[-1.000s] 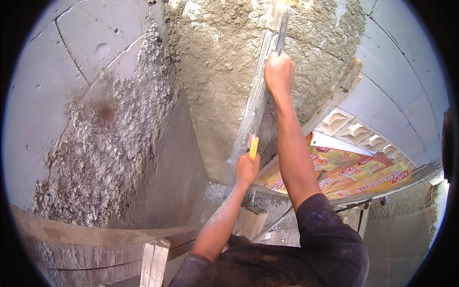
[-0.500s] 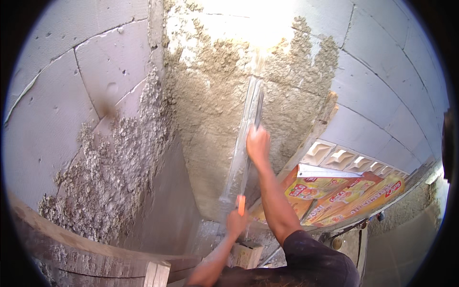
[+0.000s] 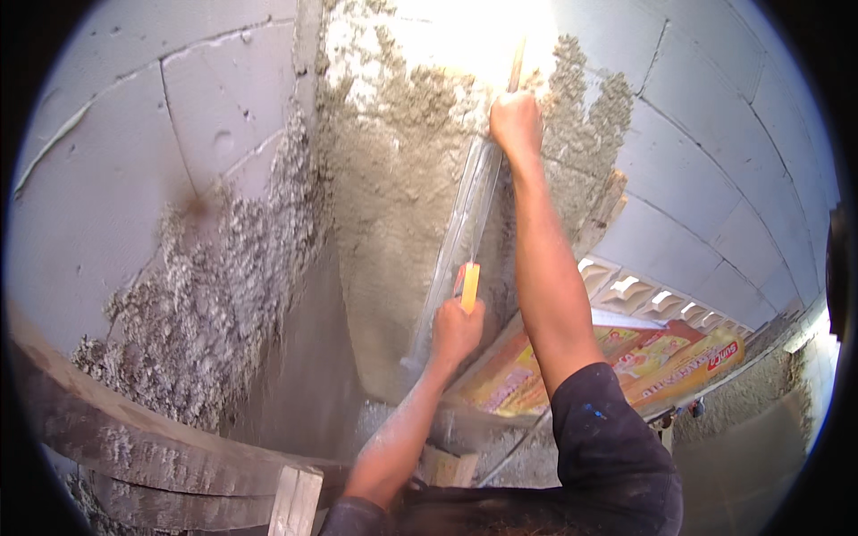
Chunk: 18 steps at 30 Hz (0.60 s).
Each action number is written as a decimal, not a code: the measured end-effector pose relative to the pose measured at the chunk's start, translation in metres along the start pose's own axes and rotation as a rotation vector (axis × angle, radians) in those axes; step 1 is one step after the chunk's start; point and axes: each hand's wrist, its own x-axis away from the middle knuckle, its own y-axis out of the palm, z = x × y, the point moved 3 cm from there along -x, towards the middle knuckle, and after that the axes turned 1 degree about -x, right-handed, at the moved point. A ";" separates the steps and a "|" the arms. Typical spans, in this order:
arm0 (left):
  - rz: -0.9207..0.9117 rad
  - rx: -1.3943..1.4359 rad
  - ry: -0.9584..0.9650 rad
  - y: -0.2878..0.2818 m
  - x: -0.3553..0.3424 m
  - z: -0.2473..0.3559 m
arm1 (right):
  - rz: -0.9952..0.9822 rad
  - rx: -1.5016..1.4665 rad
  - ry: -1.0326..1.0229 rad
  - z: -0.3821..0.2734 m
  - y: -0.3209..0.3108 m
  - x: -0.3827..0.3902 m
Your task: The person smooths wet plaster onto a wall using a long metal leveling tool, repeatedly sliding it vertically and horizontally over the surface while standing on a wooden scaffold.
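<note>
My right hand (image 3: 517,123) is closed on a long, narrow bar (image 3: 517,58), held slanting high against the plastered wall (image 3: 375,196). Lower down, my left hand (image 3: 456,330) grips a yellow-handled tool (image 3: 469,288); whether it joins the bar is unclear. A smooth, pale vertical strip (image 3: 447,241) runs up the rough grey plaster beside both hands. The wall's top is washed out by bright light.
Grey block walls (image 3: 107,214) (image 3: 715,161) flank the plaster, the left one partly coated. A row of vent blocks (image 3: 626,288) sits above a printed orange-yellow banner (image 3: 657,366) at right. Curved-looking wooden boards (image 3: 161,447) and an upright timber (image 3: 293,500) stand at lower left.
Both hands and their tools dropped in the picture half a second ago and have since risen, the right hand furthest. The view has also shifted, showing more bright wall at top.
</note>
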 end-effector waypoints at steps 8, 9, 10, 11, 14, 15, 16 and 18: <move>-0.080 -0.008 -0.186 0.015 0.059 -0.092 | -0.085 0.075 0.158 0.077 0.050 0.095; -0.100 -0.037 -0.247 0.018 0.074 -0.107 | -0.083 0.115 0.131 0.086 0.056 0.115; -0.120 -0.066 -0.304 0.021 0.089 -0.120 | -0.077 0.155 0.103 0.099 0.064 0.136; -0.152 -0.093 -0.349 0.029 0.107 -0.132 | -0.132 0.199 0.092 0.138 0.078 0.161; -0.010 -0.148 -0.259 0.039 0.167 -0.178 | -0.309 0.176 0.161 0.175 0.092 0.221; -0.061 -0.095 -0.253 0.031 0.173 -0.179 | -0.325 0.144 0.242 0.166 0.088 0.228; -0.061 -0.086 -0.257 0.020 0.166 -0.165 | -0.255 0.159 0.132 0.157 0.082 0.220; -0.063 -0.061 -0.272 0.007 0.128 -0.133 | -0.122 0.198 -0.086 0.132 0.072 0.183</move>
